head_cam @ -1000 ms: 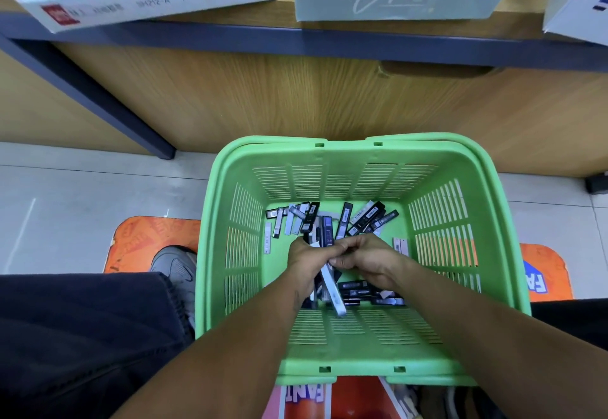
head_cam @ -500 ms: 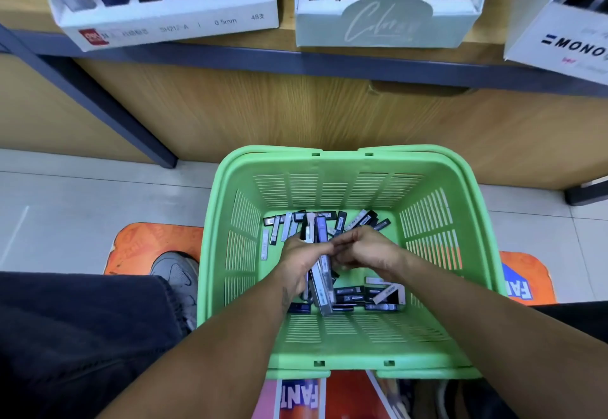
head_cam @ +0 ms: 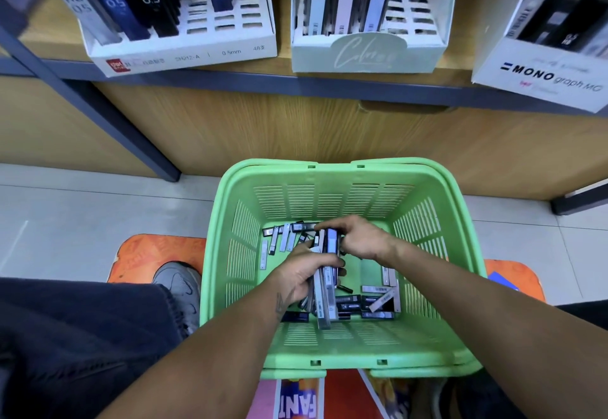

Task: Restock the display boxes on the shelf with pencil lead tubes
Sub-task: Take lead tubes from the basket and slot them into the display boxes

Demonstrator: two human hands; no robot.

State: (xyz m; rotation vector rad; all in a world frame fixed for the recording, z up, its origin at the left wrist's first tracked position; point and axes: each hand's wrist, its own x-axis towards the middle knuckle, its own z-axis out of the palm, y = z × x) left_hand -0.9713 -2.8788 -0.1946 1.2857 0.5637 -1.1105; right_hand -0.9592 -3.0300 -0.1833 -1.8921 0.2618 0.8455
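Grey shoe (head_cam: 179, 282) on orange mat (head_cam: 154, 254).

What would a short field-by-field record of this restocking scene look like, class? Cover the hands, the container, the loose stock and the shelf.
left hand: grips a bundle of lead tubes
right hand: curled on the bundle's top end
container: green basket on the floor
loose stock: loose tubes on the basket bottom
shelf: 0.5mm box, Color box, MONO graph box
empty slots: visible in the 0.5mm and Color boxes
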